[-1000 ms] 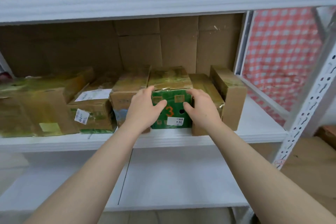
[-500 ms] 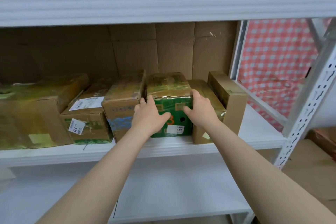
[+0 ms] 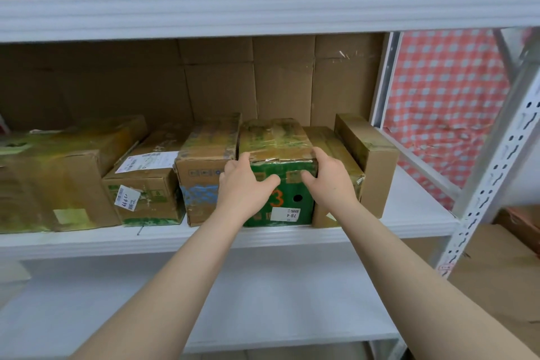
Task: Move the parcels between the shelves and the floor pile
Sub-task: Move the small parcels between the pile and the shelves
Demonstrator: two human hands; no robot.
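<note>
Green parcel (image 3: 280, 140) is left seated on the middle shelf (image 3: 87, 240) among brown boxes (image 3: 204, 155); left hand (image 3: 244, 187) and right hand (image 3: 330, 181) are now shifted higher, fingers clamped round its upper front corners, so a pull-out is judged likely.

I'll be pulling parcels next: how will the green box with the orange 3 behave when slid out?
Probably stiff: the green box shows square corners under the left hand and right hand. Its glossy taped top may be slippery. Packed between brown boxes, it will likely drag rather than tip.
</note>
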